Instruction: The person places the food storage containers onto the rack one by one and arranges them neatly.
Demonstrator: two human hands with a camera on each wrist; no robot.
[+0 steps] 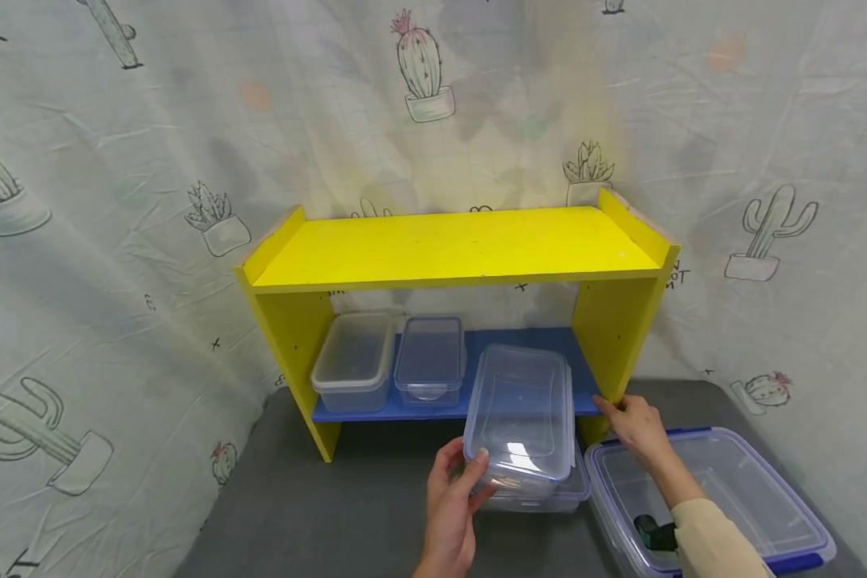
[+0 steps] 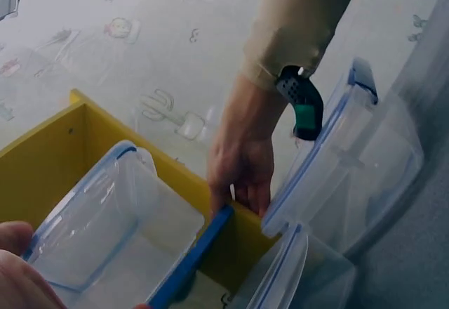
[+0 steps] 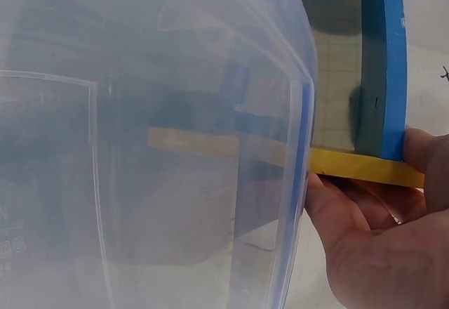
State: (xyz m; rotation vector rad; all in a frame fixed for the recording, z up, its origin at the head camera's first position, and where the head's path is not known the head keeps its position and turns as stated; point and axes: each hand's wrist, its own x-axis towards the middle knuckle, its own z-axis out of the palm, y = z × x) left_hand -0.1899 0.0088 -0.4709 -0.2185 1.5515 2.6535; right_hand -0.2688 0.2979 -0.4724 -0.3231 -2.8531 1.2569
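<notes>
My left hand (image 1: 451, 507) holds a clear lidded plastic food container (image 1: 522, 405) by its near left corner, with the thumb on the lid. The container is tilted, its far end over the blue lower board (image 1: 486, 353) of a yellow shelf (image 1: 448, 249). At the shelf's right side my right hand (image 1: 636, 425) grips the front edge of the side panel (image 3: 366, 166), fingers on the outside and thumb by the blue board's end. Two more lidded containers, a frosted one (image 1: 354, 361) and a clear one (image 1: 431, 357), stand on the board's left half.
Below the held container, another clear container (image 1: 542, 502) sits on the grey table (image 1: 361, 506). A large clear box (image 1: 751, 490) with blue clips lies on the right, under the right forearm. A cactus-print sheet (image 1: 144, 201) hangs behind the shelf.
</notes>
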